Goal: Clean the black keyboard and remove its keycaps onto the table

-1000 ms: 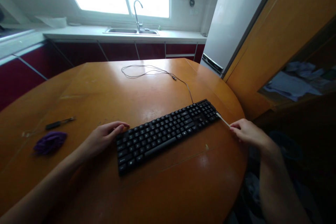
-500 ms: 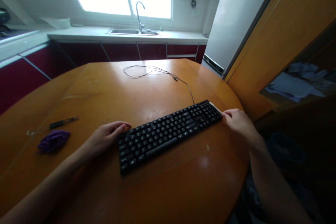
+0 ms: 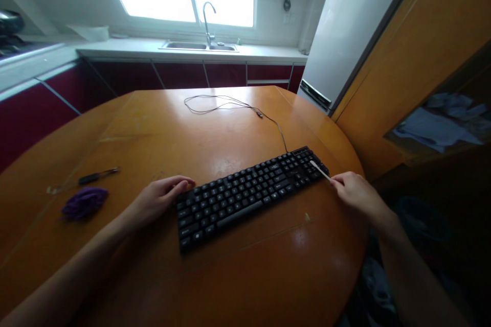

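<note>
A black keyboard (image 3: pixel 245 191) lies at a slant on the wooden table. My left hand (image 3: pixel 163 196) is closed on its far left corner, thumb and fingers curled at the edge. Between the fingertips of my right hand (image 3: pixel 353 186) is a thin white cotton swab (image 3: pixel 321 170). Its pale tip reaches over the number keys at the keyboard's right end, though whether it touches them I cannot tell.
A purple cloth (image 3: pixel 85 203) and a small black-handled tool (image 3: pixel 98 176) lie left of my left arm. The keyboard's cable (image 3: pixel 230 103) loops across the far side of the wooden table (image 3: pixel 238 281). A fridge (image 3: pixel 333 36) stands beyond, right.
The cotton swab has swung from along the keyboard's right edge to over the number keys. My right hand has shifted slightly right and nearer. The left hand keeps its place on the corner.
</note>
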Demonstrator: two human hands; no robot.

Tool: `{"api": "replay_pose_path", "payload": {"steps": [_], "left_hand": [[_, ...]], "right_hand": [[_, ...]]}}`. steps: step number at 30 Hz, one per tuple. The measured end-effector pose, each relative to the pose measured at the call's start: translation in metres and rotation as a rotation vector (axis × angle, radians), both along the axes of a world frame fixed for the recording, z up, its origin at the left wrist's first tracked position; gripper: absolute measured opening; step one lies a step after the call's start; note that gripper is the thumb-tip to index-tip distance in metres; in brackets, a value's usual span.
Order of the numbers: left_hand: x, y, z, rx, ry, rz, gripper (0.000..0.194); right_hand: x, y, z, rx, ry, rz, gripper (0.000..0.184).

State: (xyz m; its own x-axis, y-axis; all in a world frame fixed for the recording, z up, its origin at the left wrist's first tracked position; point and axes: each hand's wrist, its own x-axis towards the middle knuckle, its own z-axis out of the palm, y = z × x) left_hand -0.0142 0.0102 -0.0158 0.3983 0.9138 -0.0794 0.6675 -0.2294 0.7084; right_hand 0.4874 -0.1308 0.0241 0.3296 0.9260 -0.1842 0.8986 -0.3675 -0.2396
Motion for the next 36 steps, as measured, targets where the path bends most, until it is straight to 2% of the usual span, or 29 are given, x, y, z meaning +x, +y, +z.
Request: {"api": "replay_pose_path", "payload": {"steps": [7,11,14,21,24,27,31,36], "left_hand": [[-0.003,0.002,-0.004,0.012,-0.008,-0.010,0.056],[-0.004,0.003,-0.005,0.001,-0.010,-0.011,0.057],[-0.003,0.004,-0.005,0.011,-0.007,-0.008,0.057],[-0.001,0.002,-0.001,0.011,-0.010,-0.027,0.058],[0.001,0.001,0.001,0.018,-0.002,-0.021,0.059],[0.001,0.001,0.000,0.017,-0.001,-0.020,0.057],[-0.002,0.003,-0.004,0.009,-0.013,-0.034,0.055],[-0.004,0.006,-0.007,0.018,-0.001,-0.026,0.056]], "right_hand": [[0.011,-0.044,-0.007,-0.003,0.041,-0.040,0.027],[0.013,-0.048,-0.001,0.036,0.011,-0.082,0.028],[0.007,-0.030,0.004,0.078,-0.020,-0.087,0.028],[-0.024,0.042,0.005,0.072,-0.083,-0.024,0.030],[-0.027,0.050,0.004,0.041,-0.105,-0.002,0.031],[-0.020,0.036,0.003,0.024,-0.102,0.029,0.030],[-0.008,0.004,-0.001,0.003,-0.060,0.071,0.030],[-0.006,-0.022,-0.005,0.022,-0.069,0.062,0.031]]}}
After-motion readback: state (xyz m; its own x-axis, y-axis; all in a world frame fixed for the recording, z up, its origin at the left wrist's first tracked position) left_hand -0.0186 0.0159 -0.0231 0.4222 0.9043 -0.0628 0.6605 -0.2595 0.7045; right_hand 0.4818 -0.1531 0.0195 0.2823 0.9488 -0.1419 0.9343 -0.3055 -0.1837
